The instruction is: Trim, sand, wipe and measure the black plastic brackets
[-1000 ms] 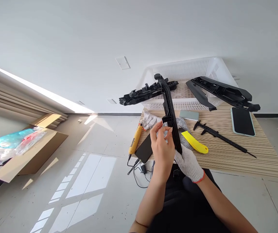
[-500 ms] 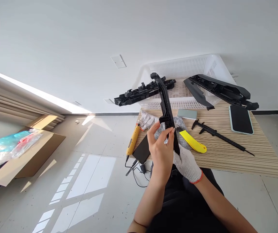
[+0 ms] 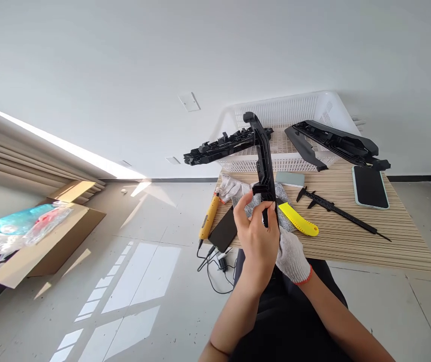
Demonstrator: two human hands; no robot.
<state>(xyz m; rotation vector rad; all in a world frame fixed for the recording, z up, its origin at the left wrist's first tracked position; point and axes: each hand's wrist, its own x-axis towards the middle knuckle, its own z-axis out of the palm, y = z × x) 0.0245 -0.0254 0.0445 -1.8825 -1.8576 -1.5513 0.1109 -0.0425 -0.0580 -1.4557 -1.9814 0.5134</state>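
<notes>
A long black plastic trim piece (image 3: 263, 158) with ribs and a bent upper end stands steeply tilted in front of me. My left hand (image 3: 257, 232), bare, has its fingers curled against the middle of the piece, thumb and fingertips on its edges. Lower down, my right hand (image 3: 293, 255), in a white knit glove with an orange cuff, is closed around the same piece. The lower end of the piece is hidden behind my hands. Just right of the piece lies a yellow utility knife (image 3: 299, 219), partly on a grey glove (image 3: 285, 193).
A white basket (image 3: 238, 163) holds ribbed black parts (image 3: 219, 146) and black trim panels (image 3: 341, 143) overhanging its rim. On the slatted table (image 3: 351, 241) lie a caliper (image 3: 332, 207), phones (image 3: 370, 187) (image 3: 223, 230), a grey-green block (image 3: 290, 179) and a corded yellow tool (image 3: 208, 217). A cardboard box (image 3: 61, 241) stands left.
The trim piece and my left hand have shifted slightly right and down in view. My left fingers are still on the piece, and my right hand keeps its hold. The view has moved a little.
</notes>
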